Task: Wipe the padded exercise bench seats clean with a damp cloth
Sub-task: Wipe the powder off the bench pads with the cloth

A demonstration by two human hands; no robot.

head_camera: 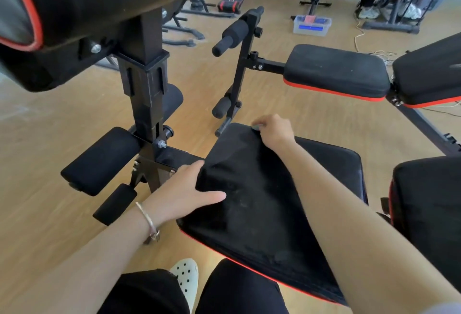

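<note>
A person's left hand rests on the near-left corner of a black padded seat. Its fingers are straight and spread, the thumb lies across the top of the pad, and it holds nothing; it appears to be steadying the bench. Just left of it stand the foam leg rollers.

The red-trimmed seat lies directly ahead of and below the person, between the two forearms. It sits in line with the rollers at left and the back pad at right, so the bench runs crosswise to the person. Pale smudges show on its surface.

The right hand is stretched out to the seat's far-left corner, with the forearm slanting over the pad from the near right. Its fingers are curled down over a small pale cloth, of which only a scrap shows at the fingertips. The cloth touches the corner's edge.

This is the working hand, and nearly the whole pad lies back from it, toward the person and to the right. Judging by that, the likely stroke is a pull along the arm's own line, with the left hand bracing.

A second seat waits beyond, well apart across the floor.
</note>
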